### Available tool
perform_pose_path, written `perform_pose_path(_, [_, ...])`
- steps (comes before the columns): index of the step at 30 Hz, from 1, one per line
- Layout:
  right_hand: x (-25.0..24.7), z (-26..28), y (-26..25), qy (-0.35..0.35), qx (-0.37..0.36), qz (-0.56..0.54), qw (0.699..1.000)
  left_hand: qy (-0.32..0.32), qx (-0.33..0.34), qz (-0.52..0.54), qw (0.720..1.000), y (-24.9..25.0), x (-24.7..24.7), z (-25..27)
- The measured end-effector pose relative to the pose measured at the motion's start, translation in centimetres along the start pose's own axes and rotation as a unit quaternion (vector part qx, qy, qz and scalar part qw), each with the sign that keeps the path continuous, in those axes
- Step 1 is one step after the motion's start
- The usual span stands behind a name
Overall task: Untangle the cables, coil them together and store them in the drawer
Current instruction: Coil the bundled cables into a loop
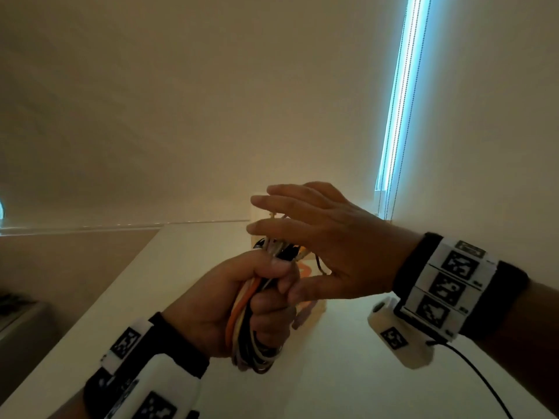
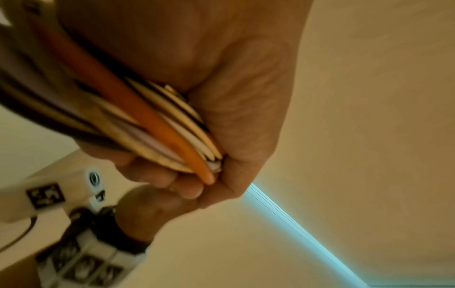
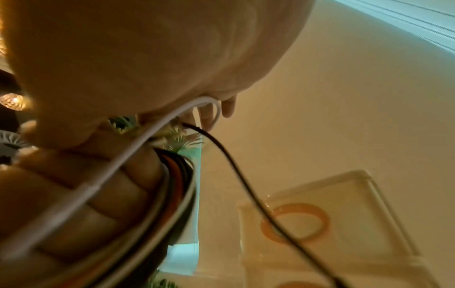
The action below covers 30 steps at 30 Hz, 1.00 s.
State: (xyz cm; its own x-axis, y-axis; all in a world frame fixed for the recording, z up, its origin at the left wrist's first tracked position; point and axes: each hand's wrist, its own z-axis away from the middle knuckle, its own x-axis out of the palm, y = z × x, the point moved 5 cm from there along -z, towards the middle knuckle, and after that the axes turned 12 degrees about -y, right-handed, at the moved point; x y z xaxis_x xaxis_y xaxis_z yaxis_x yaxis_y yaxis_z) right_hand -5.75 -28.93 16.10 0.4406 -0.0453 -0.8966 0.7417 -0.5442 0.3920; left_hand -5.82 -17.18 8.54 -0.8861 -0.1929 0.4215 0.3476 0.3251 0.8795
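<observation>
Your left hand (image 1: 223, 300) is fisted tight round a coiled bundle of cables (image 1: 251, 328), orange, white, cream and black, and carries it above the white desk (image 1: 317, 373). The loops hang below the fist and the plug ends bristle out above your thumb. From the left wrist view the orange cable (image 2: 147, 120) lies outermost across the palm, with the pale ones stacked behind it.

Your right hand (image 1: 326, 234) hovers just over the top of the bundle with its fingers straight and spread, the thumb reaching down beside the left knuckles. It grips nothing firmly that I can see. The right wrist view shows a loose white cable (image 3: 128, 155) running over the left fingers and hooking up to your right fingertips, and a thin black cable (image 3: 236, 169) trailing free from the same spot; whether either is pinched is hidden.

Beyond the hands stands a clear plastic drawer box with orange ring pulls (image 3: 344, 214), just behind the bundle on the desk.

You seem to be near the end of coiling: most of the length is gathered, with two tails left out. The next move likely calls for winding those tails onto the coil without loosening the left grip, then pulling a drawer open.
</observation>
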Motion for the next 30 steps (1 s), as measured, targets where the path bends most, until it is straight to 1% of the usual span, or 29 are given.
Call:
perform_pose_path(2, [0.8,0.1,0.6,-0.007,0.001,-0.060,0.998,-0.038,-0.002,0.011,0.999,0.1,0.6,0.0])
perform_pose_path(3, [1.2,0.2,0.7,-0.015,0.005,-0.123,0.992,-0.054,0.000,0.015,0.998,0.2,1.0,0.1])
perform_pose_path(4, [1.6,0.3,0.7,-0.027,0.013,-0.205,0.978,-0.065,0.004,0.018,0.998,0.3,1.3,0.1])
perform_pose_path(5, [2.2,0.6,0.4,-0.037,0.019,-0.291,0.956,-0.070,0.011,0.020,0.997,0.5,1.5,0.1])
perform_pose_path(6, [2.6,0.8,0.1,-0.030,0.022,-0.364,0.931,-0.069,0.017,0.019,0.997,0.7,1.5,0.1])
perform_pose_path(8, [2.8,1.4,-0.4,0.036,0.031,-0.453,0.890,-0.055,0.027,0.009,0.998,1.0,1.1,0.2])
perform_pose_path(11, [2.1,1.2,-0.5,0.182,0.060,-0.531,0.825,-0.038,0.033,0.013,0.999,0.8,0.5,0.2])
perform_pose_path(12, [1.9,0.8,-0.7,0.216,0.060,-0.551,0.803,-0.039,0.035,0.015,0.999,0.7,0.5,0.1])
perform_pose_path(13, [2.0,0.3,-1.1,0.231,0.062,-0.567,0.789,-0.042,0.037,0.015,0.998,0.5,0.6,-0.1])
perform_pose_path(15, [2.6,-0.7,-2.0,0.250,0.081,-0.560,0.786,-0.051,0.042,0.023,0.998,0.4,0.9,-0.3])
perform_pose_path(17, [2.6,-1.0,-2.2,0.303,0.094,-0.530,0.786,-0.050,0.042,0.037,0.997,0.4,0.8,-0.2])
perform_pose_path(18, [2.2,-0.8,-2.1,0.331,0.100,-0.482,0.805,-0.043,0.039,0.042,0.997,0.5,0.5,0.0])
perform_pose_path(19, [1.7,-0.6,-2.0,0.353,0.104,-0.399,0.840,-0.034,0.036,0.047,0.998,0.5,0.3,0.1])
perform_pose_path(20, [1.1,-0.4,-2.0,0.359,0.101,-0.291,0.881,-0.028,0.031,0.049,0.998,0.4,0.2,0.2])
perform_pose_path(21, [0.7,-0.3,-2.1,0.348,0.089,-0.184,0.915,-0.024,0.026,0.047,0.998,0.3,0.1,0.3])
perform_pose_path(22, [0.5,-0.4,-2.3,0.319,0.066,-0.118,0.938,-0.024,0.018,0.040,0.999,0.0,0.2,0.3])
perform_pose_path(23, [0.6,-0.6,-2.1,0.283,0.038,-0.107,0.952,-0.028,0.010,0.032,0.999,-0.2,0.3,0.2])
perform_pose_path(24, [0.9,-0.7,-1.8,0.248,0.013,-0.143,0.958,-0.032,0.002,0.029,0.999,-0.5,0.4,0.1])
perform_pose_path(25, [1.4,-0.8,-1.4,0.220,-0.004,-0.202,0.954,-0.037,-0.005,0.032,0.999,-0.7,0.6,-0.1])
perform_pose_path(26, [1.9,-1.0,-1.3,0.198,-0.013,-0.282,0.939,-0.041,-0.008,0.036,0.998,-0.9,0.7,-0.2])
perform_pose_path(27, [2.4,-1.2,-1.3,0.184,-0.008,-0.357,0.916,-0.044,-0.008,0.039,0.998,-0.9,0.8,-0.4])
perform_pose_path(28, [2.9,-1.3,-1.4,0.179,0.010,-0.415,0.892,-0.048,-0.007,0.040,0.998,-1.0,0.9,-0.6])
perform_pose_path(30, [3.8,-1.6,-1.6,0.191,0.050,-0.480,0.855,-0.050,-0.005,0.045,0.998,-1.1,1.1,-0.7])
